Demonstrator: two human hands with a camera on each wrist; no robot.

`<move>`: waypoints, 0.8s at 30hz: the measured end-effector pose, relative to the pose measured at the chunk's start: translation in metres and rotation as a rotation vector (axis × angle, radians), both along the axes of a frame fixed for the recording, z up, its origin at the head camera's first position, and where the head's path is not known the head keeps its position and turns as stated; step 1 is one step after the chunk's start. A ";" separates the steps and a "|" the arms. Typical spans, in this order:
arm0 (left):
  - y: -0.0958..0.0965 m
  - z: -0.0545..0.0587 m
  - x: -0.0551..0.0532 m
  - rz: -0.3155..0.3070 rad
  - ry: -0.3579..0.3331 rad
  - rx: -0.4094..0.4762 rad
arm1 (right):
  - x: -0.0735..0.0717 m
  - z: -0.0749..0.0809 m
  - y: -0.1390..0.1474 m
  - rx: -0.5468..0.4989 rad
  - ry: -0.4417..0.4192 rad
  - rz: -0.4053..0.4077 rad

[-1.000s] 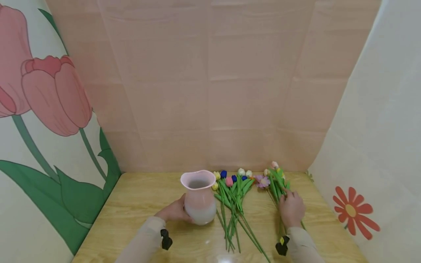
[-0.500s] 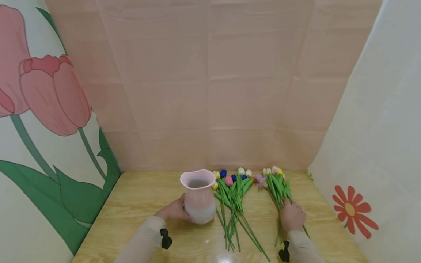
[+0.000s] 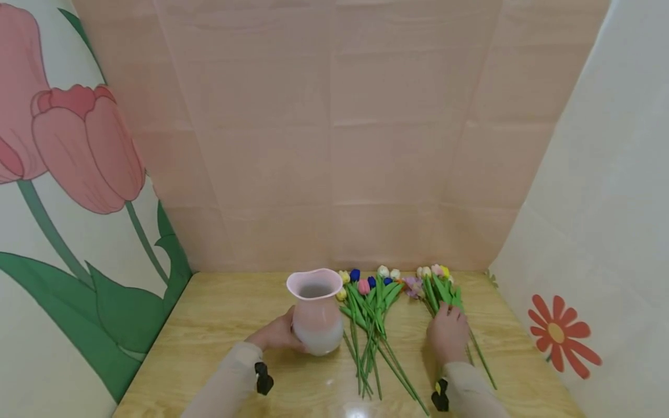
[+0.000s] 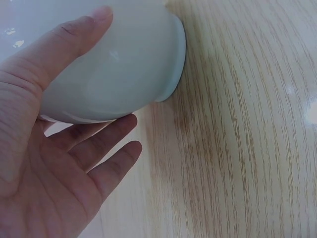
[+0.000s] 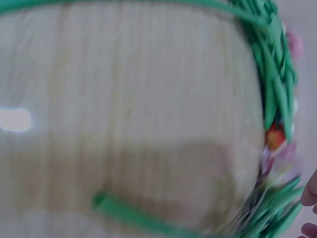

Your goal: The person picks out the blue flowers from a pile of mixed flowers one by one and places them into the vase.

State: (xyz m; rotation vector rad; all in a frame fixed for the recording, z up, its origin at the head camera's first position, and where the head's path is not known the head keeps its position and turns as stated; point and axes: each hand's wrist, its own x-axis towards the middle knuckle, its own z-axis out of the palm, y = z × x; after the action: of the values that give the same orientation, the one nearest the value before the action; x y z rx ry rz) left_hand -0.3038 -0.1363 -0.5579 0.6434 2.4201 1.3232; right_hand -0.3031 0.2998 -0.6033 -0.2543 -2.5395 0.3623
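Observation:
My left hand [image 3: 279, 333] grips the side of a pink and white vase [image 3: 316, 319] with a wavy rim. In the left wrist view, the thumb lies over the vase's pale body [image 4: 124, 64] and the fingers reach beneath its curve. The vase stands upright, its mouth open. My right hand [image 3: 448, 332] is over the right-hand bunch of artificial flowers [image 3: 441, 290], fingers at the leaves and upper stems. Only fingertips [image 5: 311, 191] show at the edge of the blurred right wrist view, beside the green leaves; I cannot tell whether they pinch a stem.
A second bunch of artificial tulips [image 3: 371, 313] lies between the vase and my right hand, stems fanned toward the front. A purple flower [image 3: 413, 287] lies between the bunches. The wooden table [image 3: 219, 313] ends at a pink backdrop [image 3: 334, 174], with printed sheets at both sides.
My right hand first drew back along the stems, then moved forward and left to the leaves. The right bunch's flower heads have drawn closer together. Left hand and vase stayed still.

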 end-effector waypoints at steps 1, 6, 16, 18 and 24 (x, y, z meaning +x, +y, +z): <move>0.000 -0.001 -0.001 0.000 -0.002 -0.003 | -0.002 0.002 -0.005 0.013 0.046 0.017; -0.001 -0.001 -0.002 -0.005 -0.022 0.002 | -0.010 0.008 -0.030 0.092 0.203 0.092; -0.001 -0.002 -0.002 -0.010 -0.025 0.018 | -0.014 0.019 -0.070 0.072 0.100 0.212; -0.001 -0.002 -0.002 -0.013 -0.019 0.015 | -0.016 0.015 -0.073 0.098 0.066 0.213; 0.000 0.000 -0.001 -0.010 -0.015 0.019 | -0.012 0.005 -0.092 0.057 -0.075 0.198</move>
State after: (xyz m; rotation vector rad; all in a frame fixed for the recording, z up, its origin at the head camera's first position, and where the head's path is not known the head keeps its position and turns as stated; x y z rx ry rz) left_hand -0.3047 -0.1361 -0.5574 0.6480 2.3922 1.3443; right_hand -0.3152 0.2074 -0.5984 0.0059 -2.6523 0.3604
